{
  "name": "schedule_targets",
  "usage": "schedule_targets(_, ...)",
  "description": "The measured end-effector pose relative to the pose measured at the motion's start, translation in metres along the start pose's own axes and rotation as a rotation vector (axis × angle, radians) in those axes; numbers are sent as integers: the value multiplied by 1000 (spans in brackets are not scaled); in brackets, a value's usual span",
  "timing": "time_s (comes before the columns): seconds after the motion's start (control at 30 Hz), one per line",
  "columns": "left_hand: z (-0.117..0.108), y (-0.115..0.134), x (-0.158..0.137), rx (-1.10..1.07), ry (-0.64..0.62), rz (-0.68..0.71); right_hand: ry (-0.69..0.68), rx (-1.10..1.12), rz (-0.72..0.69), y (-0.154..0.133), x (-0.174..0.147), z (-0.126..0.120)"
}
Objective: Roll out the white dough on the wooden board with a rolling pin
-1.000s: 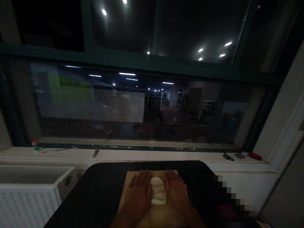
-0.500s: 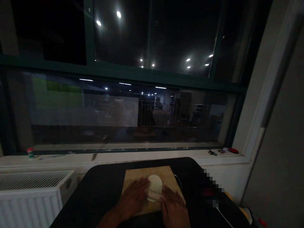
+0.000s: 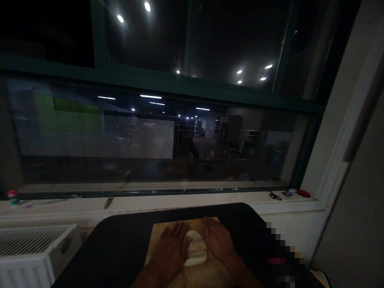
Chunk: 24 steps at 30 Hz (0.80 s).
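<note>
A pale, flat round of dough (image 3: 195,261) lies on a wooden board (image 3: 192,279). Across the dough runs a short, light rolling pin (image 3: 197,246), with dough showing beyond and in front of it. My left hand (image 3: 171,246) lies flat over the pin's left end, fingers stretched forward across the board. At the other end my right hand (image 3: 218,239) rests with its fingers extended toward the board's far edge. Both palms hide the pin's ends.
The board sits on a black table (image 3: 120,240) below a window sill (image 3: 180,200). On the sill are scissors (image 3: 275,195), a red object (image 3: 303,193) and a red-capped container (image 3: 13,198). A white radiator (image 3: 33,248) stands at left; pixelated things cover the table's right side.
My hands and the rolling pin have moved forward over the dough, the right hand most clearly. More dough now shows on the near side of the pin. The camera view has shifted slightly.
</note>
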<state>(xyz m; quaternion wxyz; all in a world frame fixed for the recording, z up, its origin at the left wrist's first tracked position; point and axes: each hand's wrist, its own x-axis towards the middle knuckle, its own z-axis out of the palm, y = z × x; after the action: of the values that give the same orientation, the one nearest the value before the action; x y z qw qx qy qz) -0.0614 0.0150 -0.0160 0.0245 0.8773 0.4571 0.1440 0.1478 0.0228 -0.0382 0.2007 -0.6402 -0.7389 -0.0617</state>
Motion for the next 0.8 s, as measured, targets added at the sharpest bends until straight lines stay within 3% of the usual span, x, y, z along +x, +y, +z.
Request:
schedule_targets(0.17, 9, -18, 24, -3, -66, -137, -90, 40, -29, 4, 53, 13)
schedule_targets(0.3, 12, -16, 25, 73, -22, -246, -116, 51, -39, 2, 62, 13)
schedule_targets(0.43, 12, 5, 6, 159, 124, -245, -83, 41, -29, 5, 28, 2)
schedule_targets(0.57, 20, 18, -17, 128, 212, -150, 6, 29, -29, -1, -26, -21)
schedule_targets(0.8, 29, 7, -45, 90, 257, 94, 115, -24, 51, -40, -101, -51)
